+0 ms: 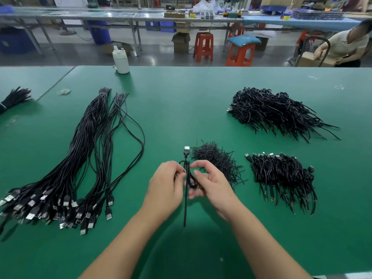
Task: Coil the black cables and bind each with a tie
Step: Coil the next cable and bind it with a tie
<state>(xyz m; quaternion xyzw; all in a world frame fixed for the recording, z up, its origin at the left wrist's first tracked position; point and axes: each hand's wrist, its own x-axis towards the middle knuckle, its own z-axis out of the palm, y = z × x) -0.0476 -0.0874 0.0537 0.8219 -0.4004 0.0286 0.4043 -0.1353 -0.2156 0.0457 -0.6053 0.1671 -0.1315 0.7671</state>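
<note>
A coiled black cable (pixel 188 179) hangs between my two hands above the green table (pixel 181 101). Its silver USB plug (pixel 186 150) points away from me and its loose tail drops toward me. My left hand (pixel 166 183) pinches the coil from the left. My right hand (pixel 209 181) grips it from the right, fingers curled round the loops. A heap of short black ties (pixel 216 158) lies just beyond my right hand. Long uncoiled cables (pixel 80 158) stretch along the left. Two piles of coiled cables lie right: a near one (pixel 281 174) and a far one (pixel 277 111).
A white bottle (pixel 120 60) stands at the table's far edge. Rubber bands (pixel 63 91) lie far left, near another black bundle (pixel 14 98). Beyond the table are red stools (pixel 203 46), cardboard boxes, long benches, and a person (pixel 346 47) at far right.
</note>
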